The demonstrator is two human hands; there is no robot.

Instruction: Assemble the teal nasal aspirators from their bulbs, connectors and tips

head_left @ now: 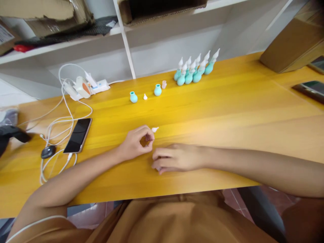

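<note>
My left hand (139, 143) rests over the table with thumb and fingers curled into a ring. A small white pointed tip (155, 129) shows just beyond its fingertips; whether it is pinched is unclear. To its right, my right hand (176, 158) is palm down with bent fingers round a small, pale, mostly hidden piece (159, 167). Farther back stand a teal bulb (133, 97), a little white cone (145, 97), another teal bulb (157, 90) and a pale pink cup-like piece (164, 84). Several teal bulbs with white tips (188, 78) stand grouped near the wall.
A phone (78, 135) with white cables and a black mouse-like object (48, 152) lies at the left. Behind it is a power strip (101, 86). A cardboard box (291, 45) and a dark device (311, 91) are at the right. Shelves rise behind the table (227, 111).
</note>
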